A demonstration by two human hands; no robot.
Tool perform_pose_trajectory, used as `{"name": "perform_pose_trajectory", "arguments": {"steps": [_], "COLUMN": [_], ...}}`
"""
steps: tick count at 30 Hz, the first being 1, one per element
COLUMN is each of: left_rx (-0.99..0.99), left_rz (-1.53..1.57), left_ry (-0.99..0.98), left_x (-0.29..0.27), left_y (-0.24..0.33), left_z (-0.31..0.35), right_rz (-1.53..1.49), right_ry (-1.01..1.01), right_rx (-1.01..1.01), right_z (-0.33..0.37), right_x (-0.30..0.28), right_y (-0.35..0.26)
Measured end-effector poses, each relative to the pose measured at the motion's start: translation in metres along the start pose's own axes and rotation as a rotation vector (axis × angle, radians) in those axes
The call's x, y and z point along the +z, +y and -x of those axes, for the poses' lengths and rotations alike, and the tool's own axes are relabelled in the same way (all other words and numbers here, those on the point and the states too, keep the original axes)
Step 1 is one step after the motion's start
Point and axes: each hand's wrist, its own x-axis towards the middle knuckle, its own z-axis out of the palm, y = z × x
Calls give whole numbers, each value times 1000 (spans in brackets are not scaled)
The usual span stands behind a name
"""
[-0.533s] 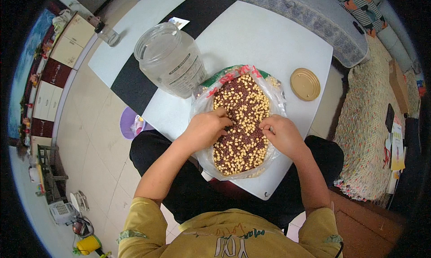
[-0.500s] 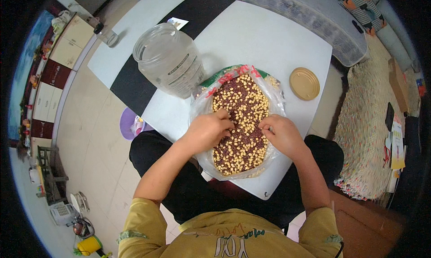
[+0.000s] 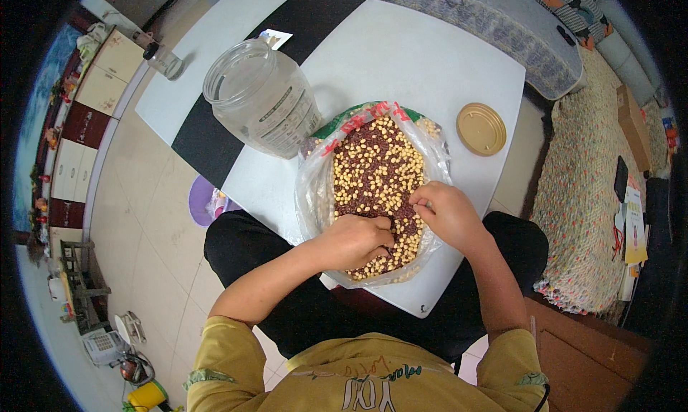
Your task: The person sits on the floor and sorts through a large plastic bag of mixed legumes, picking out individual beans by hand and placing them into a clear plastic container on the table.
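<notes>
A wide-mouthed plastic bag [image 3: 313, 197] lies spread at the table's near edge, filled with dark red grains and yellow soybeans [image 3: 376, 157]. Into its lower half reaches my left hand [image 3: 358, 241], fingers curled down among the beans; its fingertips are partly hidden. At the bag's right side, my right hand [image 3: 442, 210] has thumb and fingers pinched together over the beans, near the bag's rim. Whatever either hand pinches is too small to make out. Beyond the bag to the left stands a large clear plastic jar [image 3: 265, 100] without its lid.
A gold round lid [image 3: 481, 129] rests on the white and black table [image 3: 423, 54] at right. At the far left corner stands a small bottle [image 3: 163, 61]. A purple basin [image 3: 202, 200] sits on the floor left of my knee. A sofa [image 3: 466, 25] borders the table's far side.
My left hand has moved down and to the right within the bag, from its left middle to its lower half. The right hand has stayed almost in place, still pinched.
</notes>
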Motion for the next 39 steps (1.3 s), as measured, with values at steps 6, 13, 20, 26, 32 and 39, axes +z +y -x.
{"name": "perform_pose_trajectory", "arguments": {"steps": [6,13,20,26,32,39], "left_rx": [15,1,-19,-83,-414,-1001], "left_rz": [3,40,112,253,157,-166], "left_ry": [8,14,55,240,875,1270], "left_x": [0,-1,-2,-21,-79,-125], "left_y": [-1,4,2,-9,-28,-98], "left_z": [0,-2,-2,2,61,217], "right_rz": [12,7,3,-8,-47,-34], "right_ry": [6,29,40,8,30,52], "right_rx": [-12,-39,-34,-24,-8,-3], "right_z": [1,1,1,0,-1,-4], "right_x": [-1,1,1,0,-1,0], "right_y": [0,4,5,2,9,2]}}
